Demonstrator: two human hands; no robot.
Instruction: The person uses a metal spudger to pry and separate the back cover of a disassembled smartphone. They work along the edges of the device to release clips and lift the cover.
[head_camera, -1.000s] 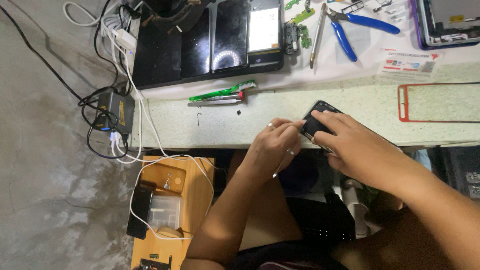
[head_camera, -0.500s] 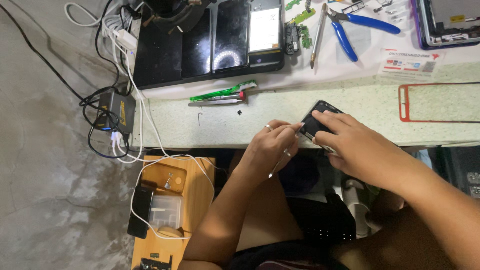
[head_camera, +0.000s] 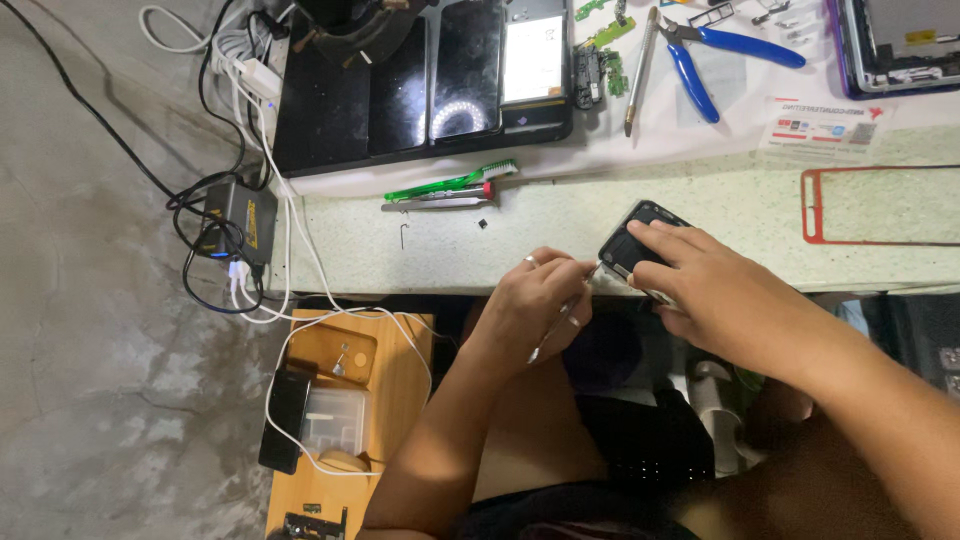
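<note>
i see the right hand (head_camera: 720, 285) spread flat over a dark phone (head_camera: 640, 240) at the near edge of the pale green worktop (head_camera: 600, 215), fingers extended and pressing down, likely so it stays put while it is worked on; the left hand (head_camera: 535, 300) is curled closed around a thin metal tool (head_camera: 562, 318), tip aimed at the phone's left edge, a pencil-like grip that suits fine prying; to the left lie a green toothbrush (head_camera: 450, 184) and tweezers (head_camera: 435, 203), within reach; farther off sit blue pliers (head_camera: 715, 55), and to the right a red phone frame (head_camera: 880, 205) lies set aside
</note>
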